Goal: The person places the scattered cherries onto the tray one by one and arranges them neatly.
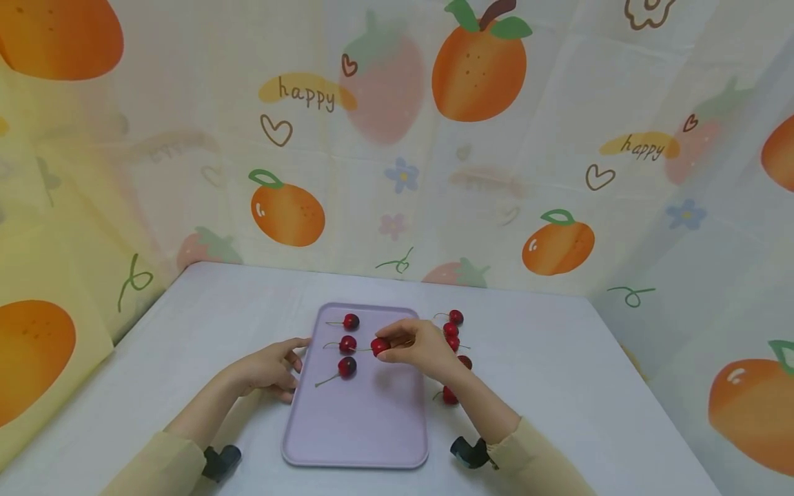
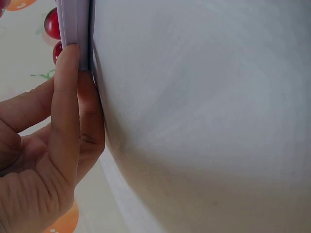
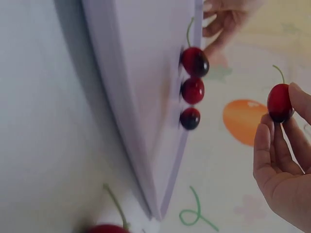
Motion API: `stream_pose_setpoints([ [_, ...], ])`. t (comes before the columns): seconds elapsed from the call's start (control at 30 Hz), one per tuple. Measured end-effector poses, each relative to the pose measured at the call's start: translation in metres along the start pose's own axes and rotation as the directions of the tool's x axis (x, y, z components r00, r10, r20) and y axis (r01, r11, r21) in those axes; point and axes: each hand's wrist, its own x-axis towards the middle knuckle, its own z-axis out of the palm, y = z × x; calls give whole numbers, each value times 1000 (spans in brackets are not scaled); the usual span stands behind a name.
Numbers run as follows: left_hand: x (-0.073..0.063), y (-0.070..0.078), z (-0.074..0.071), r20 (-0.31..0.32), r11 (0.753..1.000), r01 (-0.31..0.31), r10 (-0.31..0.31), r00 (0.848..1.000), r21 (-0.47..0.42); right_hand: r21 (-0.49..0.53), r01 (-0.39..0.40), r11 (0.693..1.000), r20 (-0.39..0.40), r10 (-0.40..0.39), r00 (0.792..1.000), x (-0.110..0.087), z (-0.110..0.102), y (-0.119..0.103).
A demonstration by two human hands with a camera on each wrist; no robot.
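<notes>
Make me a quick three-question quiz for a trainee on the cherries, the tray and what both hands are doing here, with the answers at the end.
1. Count: how many cherries lie on the tray?
2. True or false: the left hand is pinching a cherry.
3. Choose one: in the head view, where do the loose cherries off the tray lie? A) left of it; B) right of it; C) beyond its far edge.

Key:
1. Three.
2. False: the left hand touches the tray's left edge, while the right hand holds a single cherry.
3. B.
</notes>
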Motion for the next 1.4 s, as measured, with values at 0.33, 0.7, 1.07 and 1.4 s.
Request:
stream_pose_setpoints([
  [0.33, 1, -1, -1, 13, 1000, -13, 13, 1000, -17, 45, 20, 999, 52, -22, 998, 0, 23, -7],
  [0.7, 0, 0, -2, 13, 1000, -18, 18, 1000, -5, 54, 1, 999, 39, -3, 999, -2, 44, -14],
  [1.07, 0, 0, -2, 8, 1000, -6, 6, 1000, -19, 30, -31, 999, 15, 31, 999, -4, 63, -15],
  [1.4, 0, -2, -1, -7, 1000, 7, -7, 1000, -9, -1, -32, 999, -2, 32, 999, -4, 73, -6],
])
